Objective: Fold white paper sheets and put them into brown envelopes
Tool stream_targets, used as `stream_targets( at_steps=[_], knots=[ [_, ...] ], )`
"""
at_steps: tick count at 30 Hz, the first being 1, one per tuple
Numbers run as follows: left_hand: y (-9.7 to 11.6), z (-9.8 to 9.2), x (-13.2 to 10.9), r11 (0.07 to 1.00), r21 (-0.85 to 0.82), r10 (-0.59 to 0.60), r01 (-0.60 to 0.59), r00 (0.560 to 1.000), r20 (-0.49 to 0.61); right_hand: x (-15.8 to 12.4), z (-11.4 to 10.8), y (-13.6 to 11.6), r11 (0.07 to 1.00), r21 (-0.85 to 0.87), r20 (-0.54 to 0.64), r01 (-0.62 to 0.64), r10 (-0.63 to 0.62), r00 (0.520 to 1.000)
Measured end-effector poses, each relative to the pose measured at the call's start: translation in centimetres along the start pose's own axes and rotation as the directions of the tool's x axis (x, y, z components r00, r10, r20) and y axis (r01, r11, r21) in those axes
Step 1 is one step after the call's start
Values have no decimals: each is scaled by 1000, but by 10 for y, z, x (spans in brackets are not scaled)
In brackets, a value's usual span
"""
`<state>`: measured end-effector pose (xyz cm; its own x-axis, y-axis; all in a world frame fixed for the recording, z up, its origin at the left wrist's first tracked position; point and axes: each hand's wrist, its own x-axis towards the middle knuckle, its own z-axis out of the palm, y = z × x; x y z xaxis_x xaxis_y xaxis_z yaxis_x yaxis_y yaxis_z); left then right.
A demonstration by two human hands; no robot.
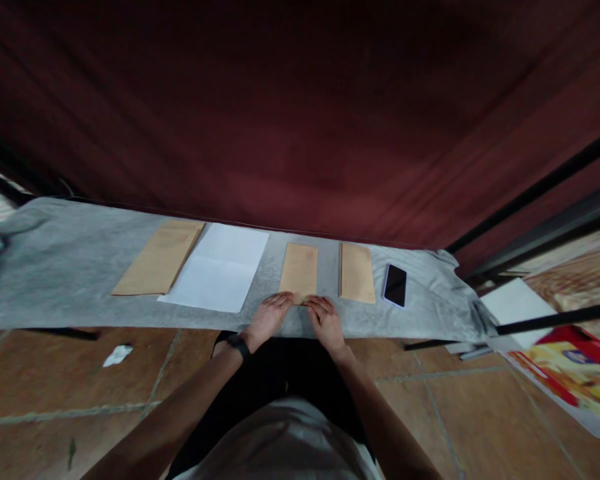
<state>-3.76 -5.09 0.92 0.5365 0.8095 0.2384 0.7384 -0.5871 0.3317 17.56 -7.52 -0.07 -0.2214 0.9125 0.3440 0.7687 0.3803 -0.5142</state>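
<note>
A small brown paper envelope [300, 263] lies on the grey cloth in front of me, with faint print near its upper right corner. My left hand [273, 313], with a dark band on its wrist, has its fingers closed at the envelope's near left corner. At the near right corner, my right hand [325, 321] has its fingers curled in and pressed together on the edge. The two hands almost meet over that near edge and hide part of it. Another small stack of brown envelopes [357, 273] sits just right of my right hand.
White paper sheets [220, 267] lie to the left, beside a stack of larger brown envelopes [157, 260]. A phone [395, 285] rests on the right. Grey cloth [70, 260] covers the narrow table, backed by a dark red panel [290, 133]. A red-and-yellow box [575, 377] stands at lower right.
</note>
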Motion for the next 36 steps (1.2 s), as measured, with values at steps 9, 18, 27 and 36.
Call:
stream_targets(
  at_steps=[9, 18, 27, 36],
  knots=[
    [-7, 6, 3, 999, -48, 14, -17, 997, -72, 46, 6, 3, 994, -24, 359, 111, -95, 929],
    [-8, 9, 1, 999, -21, 31, -33, 996, -81, 103, 13, 31, 978, -128, 488, 164, -82, 869],
    [-10, 11, 2, 997, -45, 55, -60, 992, -116, 146, 35, 49, 944, -329, 301, 27, 77, 951],
    [-8, 8, 2, 998, -37, 40, -44, 993, -112, 162, 45, 50, 931, -350, 161, -104, 169, 972]
  ],
)
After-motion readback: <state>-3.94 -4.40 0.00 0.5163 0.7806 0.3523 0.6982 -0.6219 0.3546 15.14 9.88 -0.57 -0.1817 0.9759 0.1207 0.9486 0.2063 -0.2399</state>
